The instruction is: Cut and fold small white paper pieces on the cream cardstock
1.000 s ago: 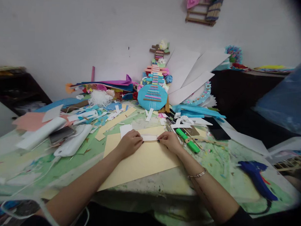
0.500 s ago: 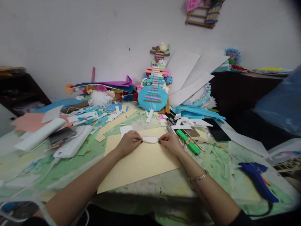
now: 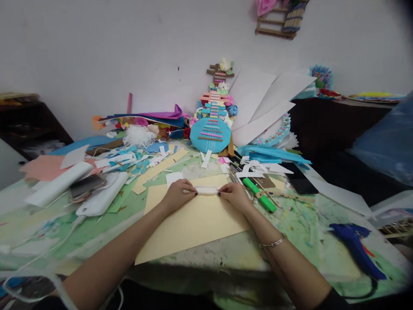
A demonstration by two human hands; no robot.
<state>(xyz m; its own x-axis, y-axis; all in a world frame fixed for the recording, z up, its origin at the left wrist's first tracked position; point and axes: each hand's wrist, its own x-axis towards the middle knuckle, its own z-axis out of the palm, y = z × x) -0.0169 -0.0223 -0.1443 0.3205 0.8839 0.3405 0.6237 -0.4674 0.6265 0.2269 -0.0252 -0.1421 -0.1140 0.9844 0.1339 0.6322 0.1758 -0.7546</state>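
Observation:
A small white paper strip (image 3: pixel 207 190) is stretched level between my two hands, just above a large cream sheet of card (image 3: pixel 193 227). My left hand (image 3: pixel 180 193) pinches the strip's left end between thumb and fingers. Its right end is pinched by my right hand (image 3: pixel 235 195), which has a silver bracelet on the wrist. Behind the left fingers lies a small white piece of paper (image 3: pixel 173 177). Close to my right hand rests a green-handled cutter (image 3: pixel 259 194), beside several pens. My fingers hide the strip's very ends.
A blue glue gun (image 3: pixel 357 248) lies at the right edge. Behind stands a blue paper lute-like model (image 3: pixel 210 135) against the wall. A black phone (image 3: pixel 299 178) is at the back right. On the left are a white power strip (image 3: pixel 102 194) with its cord and paper scraps (image 3: pixel 125 159).
The strip now looks narrower and straighter than before, with its lower edge less bowed. Both hands keep their pinch in nearly the same place. The whole view has shifted slightly.

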